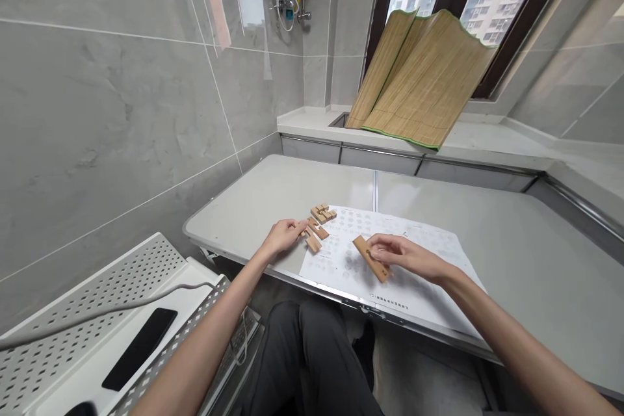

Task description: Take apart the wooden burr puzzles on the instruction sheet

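Note:
My right hand pinches a long notched wooden puzzle bar just above a printed white sheet on the grey table. My left hand has its fingers closed on joined wooden puzzle pieces at the sheet's left edge. A small stack of loose wooden pieces lies just beyond the left hand.
A bamboo mat leans against the window on the white sill. At lower left, a white perforated shelf carries a black phone and a grey cable. Tiled wall stands to the left. My dark-trousered legs are under the table's edge.

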Demonstrator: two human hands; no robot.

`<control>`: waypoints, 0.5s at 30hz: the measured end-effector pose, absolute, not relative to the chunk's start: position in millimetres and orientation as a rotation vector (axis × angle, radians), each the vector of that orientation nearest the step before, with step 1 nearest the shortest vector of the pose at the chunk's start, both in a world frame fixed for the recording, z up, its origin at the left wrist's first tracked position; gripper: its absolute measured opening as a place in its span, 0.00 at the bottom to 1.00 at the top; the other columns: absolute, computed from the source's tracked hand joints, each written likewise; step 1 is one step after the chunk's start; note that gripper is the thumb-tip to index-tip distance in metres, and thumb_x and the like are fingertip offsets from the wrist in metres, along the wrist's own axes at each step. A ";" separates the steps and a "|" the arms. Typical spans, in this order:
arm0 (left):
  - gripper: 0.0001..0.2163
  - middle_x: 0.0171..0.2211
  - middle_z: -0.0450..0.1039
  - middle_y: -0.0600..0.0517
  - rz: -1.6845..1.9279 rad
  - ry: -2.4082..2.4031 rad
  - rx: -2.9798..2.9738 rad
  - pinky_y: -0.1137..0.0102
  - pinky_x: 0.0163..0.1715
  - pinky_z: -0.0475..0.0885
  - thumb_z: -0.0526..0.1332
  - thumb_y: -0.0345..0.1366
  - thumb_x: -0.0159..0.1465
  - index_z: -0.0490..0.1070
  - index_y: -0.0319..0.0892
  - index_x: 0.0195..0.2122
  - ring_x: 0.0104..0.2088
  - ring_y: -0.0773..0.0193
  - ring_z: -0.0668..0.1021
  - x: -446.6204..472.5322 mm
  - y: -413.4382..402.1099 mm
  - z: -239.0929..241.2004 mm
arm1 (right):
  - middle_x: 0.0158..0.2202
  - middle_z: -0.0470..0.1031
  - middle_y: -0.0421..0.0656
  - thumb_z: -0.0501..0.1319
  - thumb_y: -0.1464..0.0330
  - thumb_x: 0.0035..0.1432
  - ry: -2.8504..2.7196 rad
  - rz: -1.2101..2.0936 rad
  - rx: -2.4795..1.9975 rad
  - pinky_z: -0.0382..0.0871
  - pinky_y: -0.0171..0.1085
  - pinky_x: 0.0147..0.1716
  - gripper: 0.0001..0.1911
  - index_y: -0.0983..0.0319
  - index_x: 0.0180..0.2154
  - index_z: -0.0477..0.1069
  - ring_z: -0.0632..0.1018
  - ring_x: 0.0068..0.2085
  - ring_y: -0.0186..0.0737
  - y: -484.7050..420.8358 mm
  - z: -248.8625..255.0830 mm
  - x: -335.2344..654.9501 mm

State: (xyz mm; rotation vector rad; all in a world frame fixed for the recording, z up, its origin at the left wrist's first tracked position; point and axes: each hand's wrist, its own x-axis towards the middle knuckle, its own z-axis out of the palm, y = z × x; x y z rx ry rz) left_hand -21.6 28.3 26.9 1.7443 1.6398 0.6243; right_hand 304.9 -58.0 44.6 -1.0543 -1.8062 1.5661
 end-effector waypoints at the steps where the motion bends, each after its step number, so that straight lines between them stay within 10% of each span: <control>1: 0.25 0.17 0.70 0.55 0.578 1.660 1.746 0.72 0.22 0.63 0.60 0.62 0.63 0.72 0.43 0.25 0.19 0.66 0.69 -19.4 32.3 26.0 | 0.34 0.73 0.40 0.64 0.50 0.67 -1.832 1.552 -1.078 0.68 0.38 0.34 0.20 0.60 0.47 0.75 0.72 0.30 0.36 -58.8 44.8 301.1; 7: 0.28 0.21 0.76 0.47 0.316 1.819 1.809 0.69 0.25 0.68 0.57 0.61 0.67 0.74 0.42 0.23 0.21 0.61 0.76 -1.5 51.1 20.1 | 0.35 0.75 0.41 0.61 0.48 0.67 -1.936 1.421 -1.241 0.69 0.38 0.31 0.22 0.59 0.47 0.76 0.74 0.31 0.38 -59.2 44.1 281.3; 15: 0.29 0.46 0.81 0.30 0.160 2.043 2.127 0.55 0.52 0.72 0.53 0.57 0.70 0.83 0.36 0.41 0.52 0.39 0.82 5.1 51.2 16.7 | 0.33 0.76 0.39 0.61 0.51 0.68 -1.892 1.344 -1.325 0.70 0.38 0.31 0.20 0.58 0.51 0.72 0.75 0.29 0.39 -50.4 35.4 248.5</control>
